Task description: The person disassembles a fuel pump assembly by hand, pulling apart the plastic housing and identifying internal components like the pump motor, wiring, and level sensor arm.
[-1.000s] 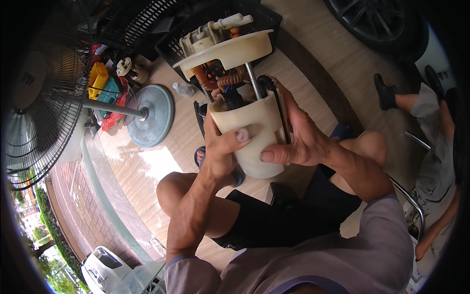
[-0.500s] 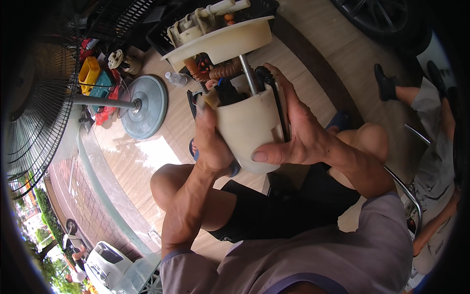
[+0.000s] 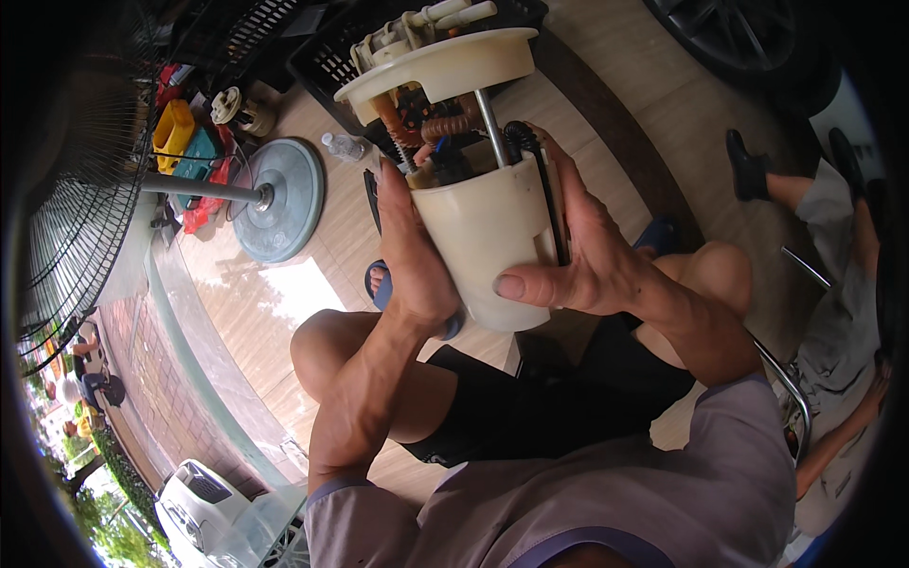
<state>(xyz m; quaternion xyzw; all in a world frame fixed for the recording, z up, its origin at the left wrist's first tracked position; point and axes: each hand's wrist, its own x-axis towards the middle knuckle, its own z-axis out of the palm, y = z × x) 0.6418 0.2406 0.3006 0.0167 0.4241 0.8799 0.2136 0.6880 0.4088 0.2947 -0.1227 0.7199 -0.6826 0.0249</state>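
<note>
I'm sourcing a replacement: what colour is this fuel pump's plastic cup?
The plastic cup is cream; the head view shows it best.

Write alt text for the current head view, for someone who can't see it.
A bare left hand and right hand hold a cream plastic canister, its matching cap raised on a metal rod. A pedestal fan stands at left; a dark wheel shows at upper right.

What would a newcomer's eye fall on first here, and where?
Probably the cream fuel pump module at upper centre, held between the left hand and the right hand. Next comes the pedestal fan at the left edge, its round grey base on the floor. A dark car wheel stands out at the upper right.
</note>
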